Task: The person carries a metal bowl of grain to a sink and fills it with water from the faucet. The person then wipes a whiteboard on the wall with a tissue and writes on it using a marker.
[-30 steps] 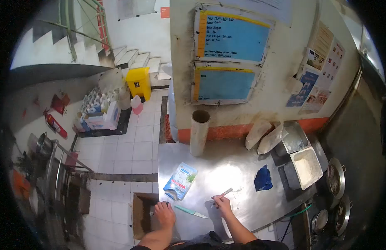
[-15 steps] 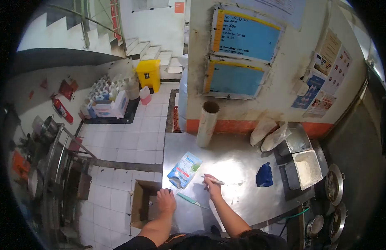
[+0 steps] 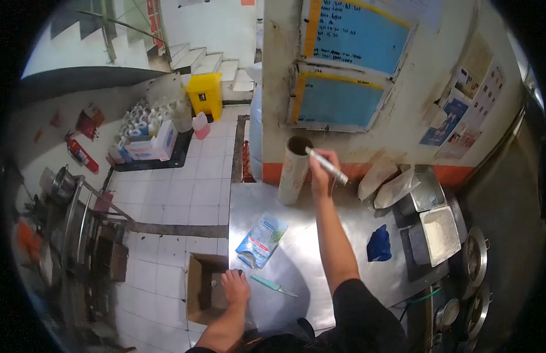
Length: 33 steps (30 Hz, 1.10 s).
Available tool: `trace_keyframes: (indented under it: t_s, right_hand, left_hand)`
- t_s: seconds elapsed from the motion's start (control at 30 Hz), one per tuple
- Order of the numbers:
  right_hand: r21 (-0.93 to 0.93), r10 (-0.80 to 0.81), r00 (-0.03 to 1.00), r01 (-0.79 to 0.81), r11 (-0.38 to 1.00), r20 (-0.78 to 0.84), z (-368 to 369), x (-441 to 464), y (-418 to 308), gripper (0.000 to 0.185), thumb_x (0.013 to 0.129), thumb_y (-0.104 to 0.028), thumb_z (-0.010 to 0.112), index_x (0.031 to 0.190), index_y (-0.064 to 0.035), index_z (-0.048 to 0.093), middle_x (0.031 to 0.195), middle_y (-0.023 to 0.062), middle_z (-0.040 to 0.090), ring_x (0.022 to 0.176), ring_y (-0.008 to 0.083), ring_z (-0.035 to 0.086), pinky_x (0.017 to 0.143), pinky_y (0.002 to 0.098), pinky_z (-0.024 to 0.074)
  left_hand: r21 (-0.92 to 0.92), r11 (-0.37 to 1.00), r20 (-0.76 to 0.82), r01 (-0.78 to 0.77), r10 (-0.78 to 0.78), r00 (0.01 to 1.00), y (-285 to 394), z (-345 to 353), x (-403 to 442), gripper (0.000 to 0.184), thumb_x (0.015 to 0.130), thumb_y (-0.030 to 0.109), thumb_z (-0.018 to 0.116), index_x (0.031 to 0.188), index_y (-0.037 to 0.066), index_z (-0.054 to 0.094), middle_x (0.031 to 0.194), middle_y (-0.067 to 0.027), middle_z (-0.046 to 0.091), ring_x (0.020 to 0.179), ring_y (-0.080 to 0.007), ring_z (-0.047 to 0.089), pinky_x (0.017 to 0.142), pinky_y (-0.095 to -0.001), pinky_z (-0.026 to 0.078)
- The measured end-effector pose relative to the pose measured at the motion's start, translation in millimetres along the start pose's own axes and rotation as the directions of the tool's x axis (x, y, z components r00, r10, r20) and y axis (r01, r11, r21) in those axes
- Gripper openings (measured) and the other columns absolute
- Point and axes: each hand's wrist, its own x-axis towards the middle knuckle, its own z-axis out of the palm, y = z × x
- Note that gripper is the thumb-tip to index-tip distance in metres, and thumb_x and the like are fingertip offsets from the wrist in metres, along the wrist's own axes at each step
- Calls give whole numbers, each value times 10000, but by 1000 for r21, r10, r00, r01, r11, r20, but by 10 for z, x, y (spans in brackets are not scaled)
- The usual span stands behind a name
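My right hand point(image 3: 321, 179) is raised over the far part of the steel table point(image 3: 296, 250), closed around a white marker point(image 3: 337, 173). One end of the marker lies in front of the rim of a tall upright tube point(image 3: 292, 179); I cannot tell whether they touch. My left hand point(image 3: 236, 288) rests at the table's left edge, fingers curled, with a small dark piece point(image 3: 240, 272) at the fingertips. Close by lie a knife with a green handle point(image 3: 265, 281) and a blue-and-white printed pouch point(image 3: 262, 240).
An open cardboard box point(image 3: 196, 282) stands below the table's left edge. On the right are a crumpled blue cloth-like item point(image 3: 379, 244), plastic bags point(image 3: 396, 189) and a metal container of white powder point(image 3: 440, 235). Blue boards point(image 3: 340, 101) hang on the wall ahead.
My right hand has lifted the marker from low over the table and carried it forward, up beside the tube's top. My left hand has barely moved. The view has shifted slightly.
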Motion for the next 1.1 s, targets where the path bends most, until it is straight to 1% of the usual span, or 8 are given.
trace_keyframes:
  t_s: [0.17, 0.33, 0.43, 0.53, 0.73, 0.87, 1.03, 1.1]
  right_hand:
    - [-87, -34, 997, 40, 995, 70, 147, 860, 216, 233, 782, -171, 770, 921, -27, 651, 902, 77, 681, 812, 158, 625, 733, 314, 505]
    - [-215, -165, 979, 188, 958, 123, 196, 1117, 592, 286, 683, -185, 821, 871, -53, 651, 861, 103, 657, 815, 256, 634, 763, 382, 504]
    - [-276, -331, 937, 348, 896, 110, 208, 1169, 661, 319, 624, -209, 845, 819, -63, 638, 817, 122, 624, 793, 305, 626, 761, 408, 505]
    - [-359, -370, 907, 419, 834, 200, 176, 1180, 634, 245, 692, -103, 788, 871, -38, 634, 762, 49, 641, 693, 127, 605, 650, 277, 495]
    - [-320, -413, 884, 464, 826, 217, 176, 1215, 766, 227, 698, -90, 801, 870, -41, 662, 797, 53, 675, 726, 126, 631, 690, 279, 519]
    - [-207, -343, 925, 373, 905, 165, 246, 1166, 632, 230, 704, -92, 814, 881, -54, 673, 858, 57, 688, 782, 134, 636, 724, 283, 521]
    - [-236, -386, 908, 415, 879, 160, 254, 1171, 646, 236, 691, -109, 829, 856, -61, 667, 886, 55, 687, 823, 156, 633, 772, 301, 516]
    - [-269, -406, 897, 439, 857, 171, 256, 1178, 659, 241, 679, -111, 830, 850, -64, 667, 884, 53, 686, 820, 166, 631, 777, 309, 511]
  left_hand:
    - [23, 1000, 43, -3, 2, 999, 45, -43, 55, 230, 935, 238, 595, 1070, 55, 559, 1091, -145, 531, 1055, -364, 481, 927, -497, 401]
    - [-20, 999, 66, -38, 39, 997, 55, -23, 79, 233, 969, 202, 540, 1068, -10, 530, 1091, -196, 505, 1065, -401, 467, 927, -525, 381]
    - [-45, 997, 50, -60, 62, 997, 112, -59, 114, 232, 983, 186, 520, 1069, -29, 523, 1074, -209, 506, 1033, -411, 469, 912, -531, 376]
    - [-12, 997, 70, -72, 73, 995, 90, -19, 132, 243, 989, 191, 516, 1078, -35, 525, 1069, -221, 508, 1016, -420, 471, 908, -536, 375]
    - [21, 994, 35, -104, 103, 994, 60, 27, 150, 202, 965, 179, 546, 1066, 4, 527, 1054, -192, 512, 990, -394, 479, 867, -511, 387]
    - [2, 997, 63, -73, 73, 995, 44, 48, 138, 228, 986, 186, 521, 1082, -20, 526, 1079, -207, 515, 1020, -407, 475, 905, -519, 380]
    - [29, 997, 55, -75, 74, 996, 22, 73, 136, 213, 963, 190, 552, 1071, 7, 542, 1071, -178, 518, 1007, -379, 484, 888, -500, 385]
    - [3, 999, 82, -54, 54, 995, 34, 53, 136, 242, 989, 210, 521, 1080, -14, 533, 1092, -200, 522, 1023, -400, 476, 911, -523, 376]
